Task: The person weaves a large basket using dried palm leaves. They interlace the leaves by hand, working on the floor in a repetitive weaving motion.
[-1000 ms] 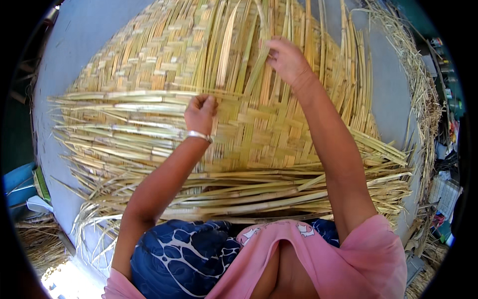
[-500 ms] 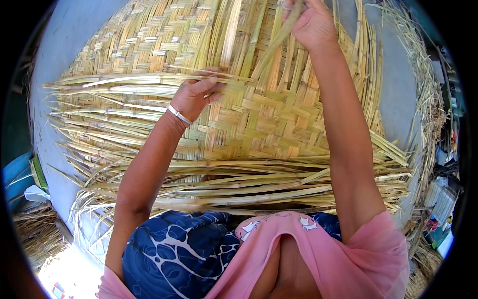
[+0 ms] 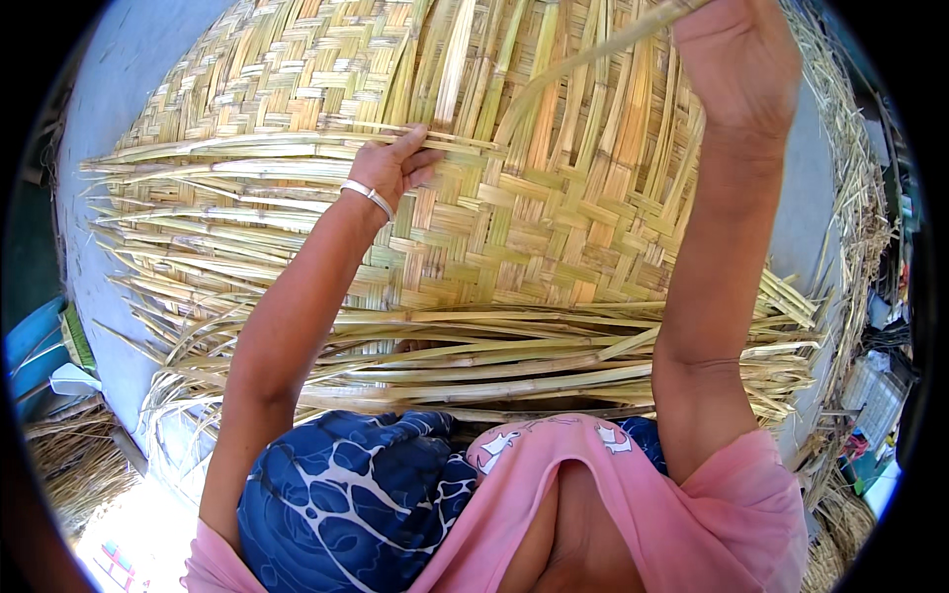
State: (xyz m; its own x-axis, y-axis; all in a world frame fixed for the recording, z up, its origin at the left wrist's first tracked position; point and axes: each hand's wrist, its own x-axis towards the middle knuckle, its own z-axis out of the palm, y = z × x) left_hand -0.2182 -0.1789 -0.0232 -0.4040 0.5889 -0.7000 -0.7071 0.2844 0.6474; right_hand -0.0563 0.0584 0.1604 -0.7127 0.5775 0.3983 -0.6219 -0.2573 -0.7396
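A large mat [image 3: 554, 232] woven from flat yellow-green reed strips spreads in front of me. High at the right, my right hand [image 3: 739, 69] is closed around the end of one long reed strip [image 3: 593, 49]. That strip runs raised and slanting down to the middle of the weave. My left hand [image 3: 395, 166], with a white bangle at the wrist, pinches a thin bundle of crosswise reed strips [image 3: 460, 143] at the mat's centre. Its thumb lies along the bundle and its other fingers curl beneath. The right fingertips are partly cut off by the frame's upper edge.
Loose crosswise strips [image 3: 198, 212] fan out past the mat's left side. More long strips [image 3: 514, 371] lie between the mat and my lap. Dry straw scraps [image 3: 858, 198] line the right edge of the grey floor [image 3: 791, 227]. A blue container [image 3: 35, 341] stands far left.
My right hand has swung right and toward me, drawing the strip into a lower slant. My left hand stays nearly in place at the crosswise bundle.
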